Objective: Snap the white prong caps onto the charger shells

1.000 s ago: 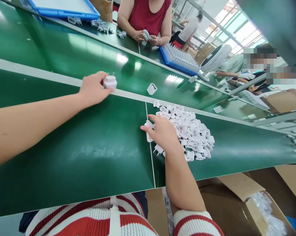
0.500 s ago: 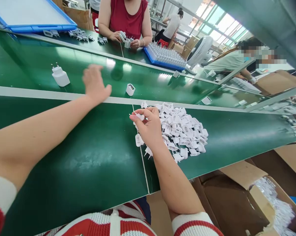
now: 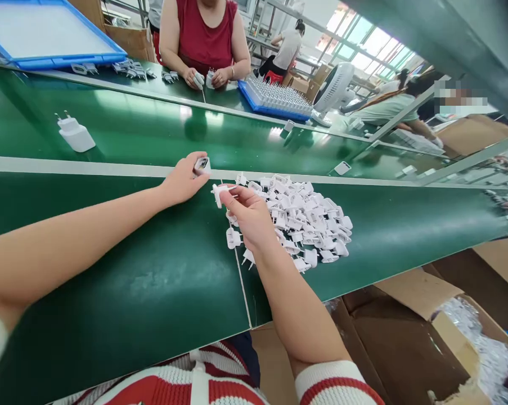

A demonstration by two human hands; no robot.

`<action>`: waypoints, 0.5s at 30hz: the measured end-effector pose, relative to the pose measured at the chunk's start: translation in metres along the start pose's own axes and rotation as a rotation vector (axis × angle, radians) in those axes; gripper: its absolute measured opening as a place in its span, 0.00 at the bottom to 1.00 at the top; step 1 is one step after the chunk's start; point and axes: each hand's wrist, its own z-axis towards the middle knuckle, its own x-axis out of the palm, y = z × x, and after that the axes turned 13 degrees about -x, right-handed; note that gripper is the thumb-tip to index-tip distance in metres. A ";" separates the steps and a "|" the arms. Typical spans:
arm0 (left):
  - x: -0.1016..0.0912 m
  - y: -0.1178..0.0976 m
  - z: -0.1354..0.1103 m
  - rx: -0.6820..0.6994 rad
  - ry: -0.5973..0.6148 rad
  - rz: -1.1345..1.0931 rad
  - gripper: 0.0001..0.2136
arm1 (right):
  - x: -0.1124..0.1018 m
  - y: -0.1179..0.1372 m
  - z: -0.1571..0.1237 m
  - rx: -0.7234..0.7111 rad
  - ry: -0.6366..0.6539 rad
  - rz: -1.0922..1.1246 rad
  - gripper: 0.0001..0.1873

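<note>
My left hand [image 3: 183,181] is closed around a white charger housing [image 3: 202,165], whose open end with dark parts inside faces me. Just to its right, my right hand [image 3: 251,214] pinches a white plug cover with pins [image 3: 220,194] between thumb and fingers. The two pieces are close together but apart. Beside and behind my right hand lies a heap of white plug covers [image 3: 313,216] on the green bench. One loose plug cover [image 3: 233,238] rests at the heap's left edge. Further left, a white charger with two pins [image 3: 76,134] lies on the green belt.
Across the belt [image 3: 135,126] a co-worker in a red top [image 3: 207,36] handles white parts. A blue tray of upright pieces [image 3: 274,98] and a blue-edged board [image 3: 46,34] are on the far side. Cardboard boxes [image 3: 405,343] stand below right. More housings [image 3: 342,167] lie along the belt.
My left hand has come down to the right and taken hold of the charger housing from the belt. My right hand has turned its plug cover and moved slightly left. The pinned charger has shifted left.
</note>
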 end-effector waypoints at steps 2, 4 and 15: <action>-0.018 0.008 -0.048 0.030 0.097 0.011 0.30 | 0.002 -0.001 -0.001 -0.051 0.005 -0.015 0.20; -0.032 0.015 -0.091 -0.009 0.190 0.036 0.30 | 0.005 -0.001 -0.004 -0.053 0.033 0.042 0.21; -0.047 0.023 -0.137 -0.097 0.349 -0.143 0.21 | 0.011 -0.005 -0.022 -0.428 0.268 -0.480 0.16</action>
